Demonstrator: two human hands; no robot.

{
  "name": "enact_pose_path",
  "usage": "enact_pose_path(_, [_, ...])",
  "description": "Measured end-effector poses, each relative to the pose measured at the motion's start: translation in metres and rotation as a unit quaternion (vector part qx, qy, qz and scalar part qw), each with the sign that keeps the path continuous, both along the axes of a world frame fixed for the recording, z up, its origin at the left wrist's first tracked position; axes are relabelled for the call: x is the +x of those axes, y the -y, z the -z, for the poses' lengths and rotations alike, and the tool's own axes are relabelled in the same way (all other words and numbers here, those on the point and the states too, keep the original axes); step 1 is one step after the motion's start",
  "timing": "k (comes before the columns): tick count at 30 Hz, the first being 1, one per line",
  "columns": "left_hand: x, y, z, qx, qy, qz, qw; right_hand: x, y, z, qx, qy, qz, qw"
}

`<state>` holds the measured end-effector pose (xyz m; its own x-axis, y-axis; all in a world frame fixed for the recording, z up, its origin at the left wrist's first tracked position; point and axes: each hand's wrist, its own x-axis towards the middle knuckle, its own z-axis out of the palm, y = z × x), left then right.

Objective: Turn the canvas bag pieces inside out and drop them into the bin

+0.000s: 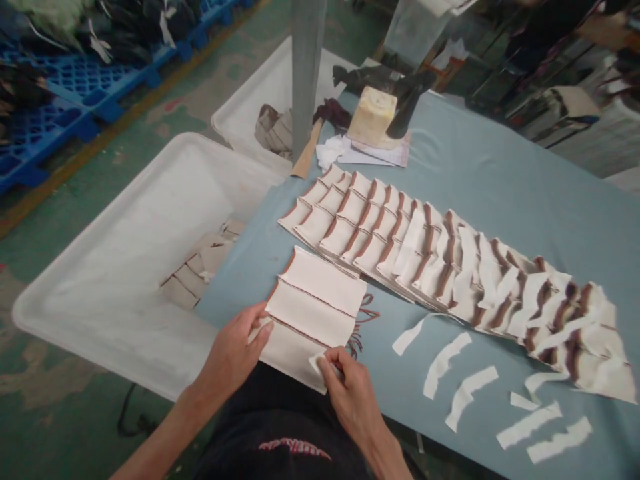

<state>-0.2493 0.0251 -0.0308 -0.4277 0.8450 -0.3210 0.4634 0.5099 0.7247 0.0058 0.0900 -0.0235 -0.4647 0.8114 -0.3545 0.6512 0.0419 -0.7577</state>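
A cream fabric panel (pixel 305 300) with brown seams and a brown-edged left side lies at the near edge of the table. My left hand (pixel 240 343) is closed on its left edge, thumb on top. At the lower right corner, my right hand (pixel 347 383) pinches the panel, and a small pale flap shows beside the thumb. Behind it stretches a long overlapping row of similar panels (pixel 360 233). Brown thread-like strips (pixel 367 310) stick out past the panel's right side.
White fabric strips (pixel 447 363) lie scattered on the blue-covered table (pixel 550 200). A white bin (pixel 100 267) with fabric pieces stands at the left, another bin (pixel 250 93) behind it. A grey post (pixel 305 73) rises near a yellowish block (pixel 375 110). Blue pallets (pixel 85 100) sit on the floor.
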Motion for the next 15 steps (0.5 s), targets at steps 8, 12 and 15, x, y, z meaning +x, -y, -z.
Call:
enact_pose_path(8, [-0.031,-0.083,0.057,-0.053,-0.041,0.005,0.998,0.014,-0.005,0.083,0.082,-0.034,-0.030,0.996])
enact_pose_path(12, [-0.034,-0.117,0.036,-0.113,-0.117,0.031,0.986,0.006,-0.004,0.092,0.130,-0.043,-0.019,0.990])
enact_pose_path(15, [-0.011,-0.138,0.014,-0.155,-0.177,0.091,0.968,-0.008,0.002,0.080,0.126,-0.003,0.003,0.992])
